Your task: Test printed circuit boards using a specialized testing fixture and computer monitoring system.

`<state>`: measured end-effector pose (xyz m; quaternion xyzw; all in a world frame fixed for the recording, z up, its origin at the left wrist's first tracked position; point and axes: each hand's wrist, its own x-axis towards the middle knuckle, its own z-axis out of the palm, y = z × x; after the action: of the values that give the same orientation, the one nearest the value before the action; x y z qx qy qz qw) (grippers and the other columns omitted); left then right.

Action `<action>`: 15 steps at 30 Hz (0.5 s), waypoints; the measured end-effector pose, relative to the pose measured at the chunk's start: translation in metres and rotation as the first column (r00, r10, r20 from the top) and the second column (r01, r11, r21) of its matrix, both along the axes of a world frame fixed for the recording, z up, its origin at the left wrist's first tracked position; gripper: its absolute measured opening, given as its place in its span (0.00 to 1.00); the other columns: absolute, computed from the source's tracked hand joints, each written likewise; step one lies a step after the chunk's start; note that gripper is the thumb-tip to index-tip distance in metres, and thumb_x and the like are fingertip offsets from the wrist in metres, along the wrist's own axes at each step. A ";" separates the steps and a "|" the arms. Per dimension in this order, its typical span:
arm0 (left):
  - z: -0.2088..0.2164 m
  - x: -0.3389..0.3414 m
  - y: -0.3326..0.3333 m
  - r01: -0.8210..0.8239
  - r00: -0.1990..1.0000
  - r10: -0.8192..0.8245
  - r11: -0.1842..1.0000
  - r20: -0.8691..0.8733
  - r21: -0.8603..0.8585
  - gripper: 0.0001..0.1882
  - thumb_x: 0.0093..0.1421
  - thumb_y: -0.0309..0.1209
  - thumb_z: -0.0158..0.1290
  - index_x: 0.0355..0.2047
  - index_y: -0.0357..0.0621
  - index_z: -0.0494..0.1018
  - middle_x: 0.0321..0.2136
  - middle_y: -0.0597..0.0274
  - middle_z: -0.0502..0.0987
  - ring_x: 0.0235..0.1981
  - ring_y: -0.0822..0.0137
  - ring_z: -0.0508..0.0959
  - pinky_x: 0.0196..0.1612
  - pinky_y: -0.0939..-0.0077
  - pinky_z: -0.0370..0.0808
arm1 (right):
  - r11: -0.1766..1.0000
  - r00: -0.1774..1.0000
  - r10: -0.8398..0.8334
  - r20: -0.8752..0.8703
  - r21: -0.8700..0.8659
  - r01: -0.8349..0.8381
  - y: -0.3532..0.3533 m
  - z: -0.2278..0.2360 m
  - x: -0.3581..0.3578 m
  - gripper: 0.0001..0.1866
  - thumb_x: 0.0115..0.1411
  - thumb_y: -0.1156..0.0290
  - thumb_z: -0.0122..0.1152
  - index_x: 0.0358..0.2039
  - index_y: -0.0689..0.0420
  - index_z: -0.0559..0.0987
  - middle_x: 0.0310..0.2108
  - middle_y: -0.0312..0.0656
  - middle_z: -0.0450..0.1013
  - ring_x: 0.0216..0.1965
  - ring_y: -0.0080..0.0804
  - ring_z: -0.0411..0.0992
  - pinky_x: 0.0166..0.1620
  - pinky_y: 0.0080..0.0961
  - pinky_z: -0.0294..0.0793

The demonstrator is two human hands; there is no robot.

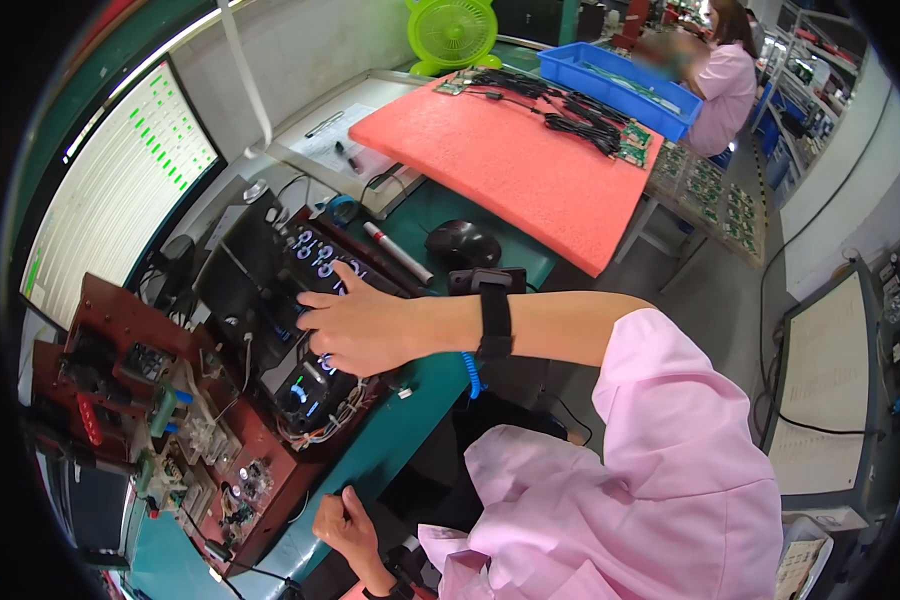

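Note:
My right hand (365,325) is stretched over a black control panel (310,385) with glowing ring-shaped buttons and a small lit display. Its fingers are spread, with the tips on or just above the panel; exact contact is hard to see. Around that wrist runs a black strap (495,320) with a coiled blue cord below it. My left hand (345,525) is by the edge of the green bench (400,440), fingers curled in and nothing visible in them. Left of the panel stands a dark red test fixture (270,475) with clamps and small parts.
A monitor (120,185) stands at the left. A black mouse (463,243) and a marker pen (398,252) lie beyond my right hand. Farther back, a pink foam board (510,150) bears cables and circuit boards, near a blue bin (620,88). A co-worker (725,80) sits behind.

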<state>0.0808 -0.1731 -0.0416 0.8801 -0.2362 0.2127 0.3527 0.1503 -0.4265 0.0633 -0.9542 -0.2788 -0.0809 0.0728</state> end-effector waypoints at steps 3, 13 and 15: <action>0.001 0.000 0.000 -0.002 0.998 0.002 1.000 0.065 -0.002 0.20 0.52 0.28 0.53 0.11 0.39 0.54 0.10 0.53 0.55 0.10 0.55 0.57 0.16 0.63 0.50 | 0.999 0.993 0.032 -0.116 0.022 -0.029 -0.001 0.004 0.002 0.09 0.50 0.67 0.53 0.32 0.54 0.76 0.47 0.40 0.65 0.58 0.36 0.54 0.52 0.63 0.47; 0.007 0.001 0.001 0.024 0.999 -0.022 0.998 0.034 -0.059 0.18 0.47 0.23 0.56 0.11 0.37 0.56 0.10 0.53 0.58 0.11 0.55 0.59 0.15 0.69 0.55 | 0.986 0.997 0.072 -0.042 0.154 -0.065 0.005 0.001 -0.001 0.07 0.50 0.70 0.55 0.31 0.55 0.75 0.49 0.39 0.66 0.59 0.38 0.54 0.55 0.57 0.43; 0.008 0.001 0.001 0.023 0.999 -0.020 0.998 0.039 -0.061 0.18 0.46 0.23 0.56 0.11 0.37 0.56 0.10 0.53 0.58 0.11 0.54 0.60 0.15 0.69 0.55 | 0.988 0.997 0.071 -0.026 0.136 -0.067 0.006 0.003 -0.001 0.06 0.50 0.70 0.55 0.30 0.55 0.76 0.49 0.39 0.66 0.59 0.38 0.54 0.55 0.57 0.43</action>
<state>0.0821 -0.1722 -0.0334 0.8621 -0.2457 0.2328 0.3772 0.1491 -0.4207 0.0667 -0.9380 -0.3045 -0.0821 0.1442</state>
